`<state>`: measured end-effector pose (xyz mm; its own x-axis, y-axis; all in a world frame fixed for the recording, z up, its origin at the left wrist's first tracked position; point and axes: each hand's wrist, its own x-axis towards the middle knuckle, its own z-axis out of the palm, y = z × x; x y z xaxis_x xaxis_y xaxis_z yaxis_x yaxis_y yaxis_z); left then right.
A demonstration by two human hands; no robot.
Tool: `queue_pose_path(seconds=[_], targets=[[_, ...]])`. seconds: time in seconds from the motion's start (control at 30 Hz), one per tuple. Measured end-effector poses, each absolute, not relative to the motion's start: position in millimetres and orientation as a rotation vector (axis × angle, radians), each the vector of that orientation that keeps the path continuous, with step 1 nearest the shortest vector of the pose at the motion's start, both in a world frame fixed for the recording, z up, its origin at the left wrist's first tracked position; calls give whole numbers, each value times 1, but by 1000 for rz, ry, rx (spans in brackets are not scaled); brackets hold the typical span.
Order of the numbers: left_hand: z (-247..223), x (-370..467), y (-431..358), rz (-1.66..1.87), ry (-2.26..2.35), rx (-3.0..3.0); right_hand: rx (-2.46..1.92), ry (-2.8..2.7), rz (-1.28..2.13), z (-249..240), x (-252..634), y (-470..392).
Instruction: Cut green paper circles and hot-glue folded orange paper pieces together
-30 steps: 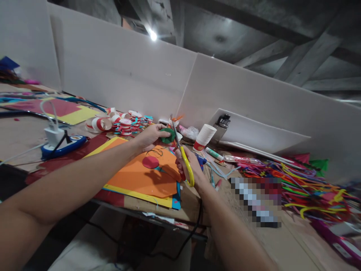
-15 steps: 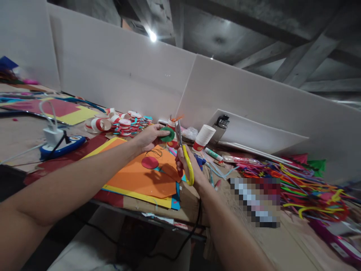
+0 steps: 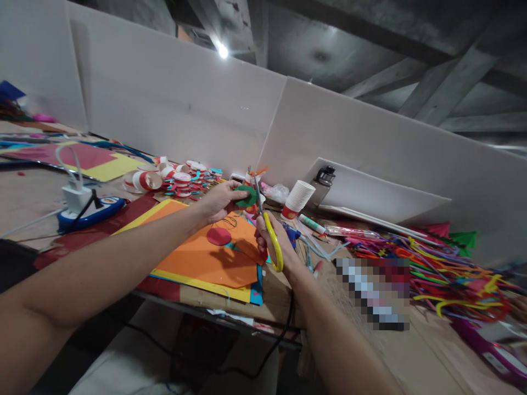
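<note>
A: How far is it?

B: A red disc lies on the orange sheet, finished, I think. The left hand has its grip pinching the green paper — trimming looks incomplete.

A: And the right hand?

B: Its grip holds scissors — whether these touch the paper, I cannot tell.

paper piece: green | scissors handle: yellow | sheet: orange | circle: red | cup stack: white, red

Craft workshop, scissors, coloured paper sheets, pipe cleaners
</note>
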<state>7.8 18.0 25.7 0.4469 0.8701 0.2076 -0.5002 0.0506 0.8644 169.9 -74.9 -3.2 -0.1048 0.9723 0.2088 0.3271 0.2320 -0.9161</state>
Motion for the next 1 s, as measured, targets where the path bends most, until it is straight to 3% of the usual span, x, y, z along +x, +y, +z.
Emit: queue_pose_path(seconds=[1.0], targets=[[29,6,18,1101,470,1052,-1249,-1603,859,-2,168,-75]])
